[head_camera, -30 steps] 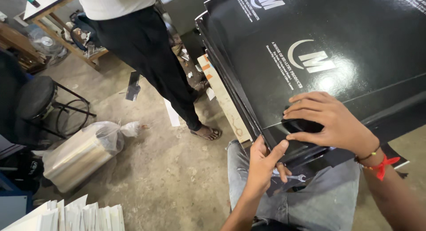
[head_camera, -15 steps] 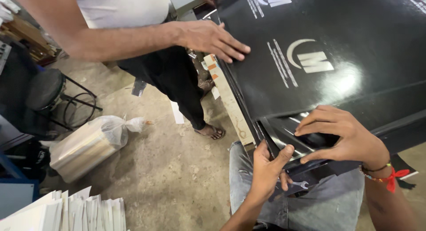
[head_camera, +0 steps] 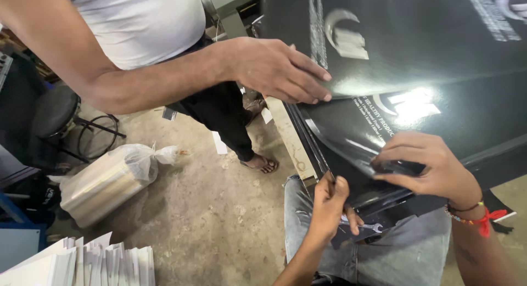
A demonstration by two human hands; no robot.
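The person's left hand (head_camera: 328, 202) is pinching the near left corner of a stack of large glossy black printed sheets (head_camera: 428, 116), thumb and fingers closed on the sheet edges just above the person's grey-jeaned lap (head_camera: 384, 253). The right hand (head_camera: 425, 165) is lying on top of the same stack, fingers curled down and gripping a lifted fold of the upper sheet near its front edge; a red thread bracelet (head_camera: 483, 221) is sitting at that wrist.

The stack is resting on a raised surface in the right half of the view, its near corner overhanging the lap. The topmost sheet is arching upward, with white printed marks showing on it.

A second person in a white shirt and dark trousers is standing at the left of the stack. That co-worker's hand (head_camera: 280, 69) is pressing flat, fingers extended, on the left edge of the raised top sheet.

On the concrete floor (head_camera: 219, 220), a clear plastic-wrapped bundle (head_camera: 104, 181) is lying near a black stool (head_camera: 55, 113). White paper stacks (head_camera: 93, 264) are sitting at the lower left.
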